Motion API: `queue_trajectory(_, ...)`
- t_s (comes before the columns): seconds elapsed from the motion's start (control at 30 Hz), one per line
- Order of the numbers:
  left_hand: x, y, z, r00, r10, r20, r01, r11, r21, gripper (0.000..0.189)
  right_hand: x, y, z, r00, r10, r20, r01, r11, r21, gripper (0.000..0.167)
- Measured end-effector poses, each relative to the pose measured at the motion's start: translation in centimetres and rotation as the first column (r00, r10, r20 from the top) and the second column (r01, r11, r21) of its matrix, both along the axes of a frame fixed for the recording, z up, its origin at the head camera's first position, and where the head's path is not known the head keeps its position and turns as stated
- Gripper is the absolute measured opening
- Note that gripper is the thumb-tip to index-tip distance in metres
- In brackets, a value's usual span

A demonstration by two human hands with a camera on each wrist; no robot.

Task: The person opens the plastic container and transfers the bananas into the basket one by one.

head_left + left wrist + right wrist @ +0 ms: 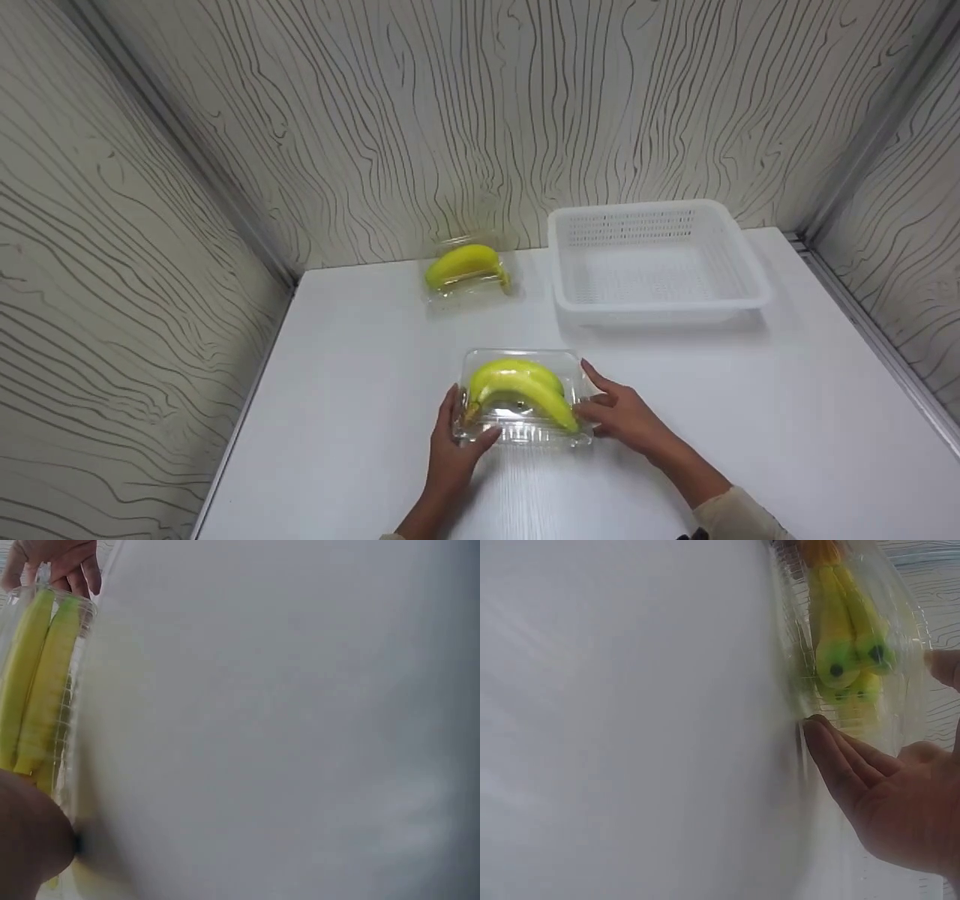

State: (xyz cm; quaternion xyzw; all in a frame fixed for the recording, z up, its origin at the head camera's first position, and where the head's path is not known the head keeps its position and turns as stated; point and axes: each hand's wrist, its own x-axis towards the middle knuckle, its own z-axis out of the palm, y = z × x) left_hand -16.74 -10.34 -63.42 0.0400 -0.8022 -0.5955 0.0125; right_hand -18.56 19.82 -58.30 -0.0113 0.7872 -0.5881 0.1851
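Observation:
A clear plastic clamshell container (pixel 517 433) holding yellow bananas (pixel 525 386) is between the two hands at the middle of the table. My left hand (pixel 454 457) grips its left end, thumb at the front edge and fingers along the side. At the opposite end, the right hand (pixel 626 416) touches the container with fingers spread. The right wrist view shows straight fingers (pixel 855 765) against that end, with banana tips (pixel 847 664) visible through the plastic. In the left wrist view, the left thumb (pixel 30 832) covers part of the container beside the bananas (pixel 37 682).
Farther back, another clear container (pixel 469 296) with a banana (pixel 465 264) stands near the patterned wall (pixel 450 112). A white perforated basket (pixel 660 306) sits at the back right of the white table (pixel 337 405). Patterned panels enclose the sides.

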Motion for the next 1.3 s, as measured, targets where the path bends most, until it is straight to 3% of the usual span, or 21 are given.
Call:
queue_trajectory(0.27,-0.7,-1.4,0.0,0.99,-0.129,0.055,0.132,0.989,-0.061,0.122,-1.4,0.5,0.4,0.998,0.045,-0.049,-0.042,0.998,0.056,0.089)
queue_trajectory(0.43,-0.9,-1.7,-0.1,0.987,-0.145,0.063,0.15,0.986,-0.078,0.122,-2.0,0.5,0.6,0.995,0.085,-0.06,-0.079,0.992,0.103,0.087)
queue_trajectory(0.57,-0.9,-1.8,-0.1,0.987,-0.152,0.055,0.156,0.984,-0.083,0.118,-2.1,0.5,0.9,0.994,0.077,-0.079,-0.061,0.98,0.188,0.086)
queue_trajectory(0.73,-1.0,-1.8,0.0,0.986,-0.16,0.051,0.163,0.985,-0.06,0.115,-1.9,0.4,1.4,0.979,0.088,-0.182,-0.027,0.949,0.314,0.088)
queue_trajectory(0.83,-0.9,-1.8,0.1,0.986,-0.159,0.048,0.162,0.985,-0.057,0.115,-1.4,-0.1,1.6,0.938,0.145,-0.314,-0.009,0.918,0.396,0.092)
queue_trajectory(0.97,-0.8,-1.6,0.3,0.987,-0.148,0.064,0.152,0.987,-0.059,0.116,-0.9,-1.1,1.9,0.826,0.285,-0.487,-0.009,0.87,0.493,0.094)
queue_trajectory(1.03,-0.7,-1.5,0.4,0.987,-0.146,0.073,0.151,0.986,-0.064,0.116,-0.9,-1.6,2.1,0.767,0.362,-0.529,-0.029,0.844,0.535,0.094)
queue_trajectory(1.1,-0.7,-1.5,0.5,0.986,-0.148,0.075,0.152,0.987,-0.056,0.115,-0.9,-2.2,2.3,0.723,0.427,-0.543,-0.052,0.818,0.573,0.093)
queue_trajectory(1.2,-0.6,-1.5,0.5,0.986,-0.15,0.074,0.155,0.987,-0.053,0.115,-1.3,-3.0,2.4,0.684,0.5,-0.531,-0.072,0.77,0.634,0.094)
queue_trajectory(1.3,-0.5,-1.5,0.4,0.986,-0.148,0.073,0.153,0.986,-0.06,0.114,-1.7,-3.5,2.2,0.67,0.54,-0.51,-0.072,0.731,0.678,0.094)
